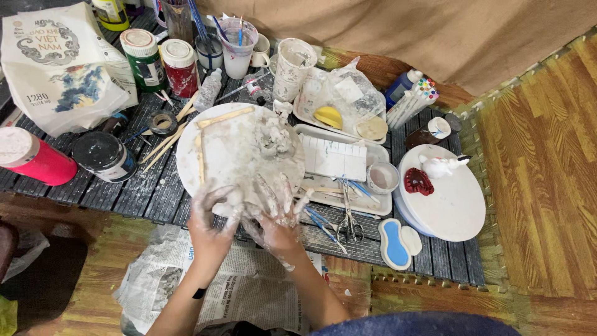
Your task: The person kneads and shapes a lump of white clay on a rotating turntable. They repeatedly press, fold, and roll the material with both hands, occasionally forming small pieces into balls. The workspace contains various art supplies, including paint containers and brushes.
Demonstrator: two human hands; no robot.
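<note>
Both clay-smeared hands meet at the near edge of the round board: left hand and right hand cup a small clay lump, newspaper below catching mess

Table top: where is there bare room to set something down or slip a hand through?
Most open is the white round board at right, bare below its white figurine and red piece. Dark slats show free between the black jar and the clay-smeared turntable. The back row of jars and cups is packed; both hands crowd the turntable's near edge.
</note>
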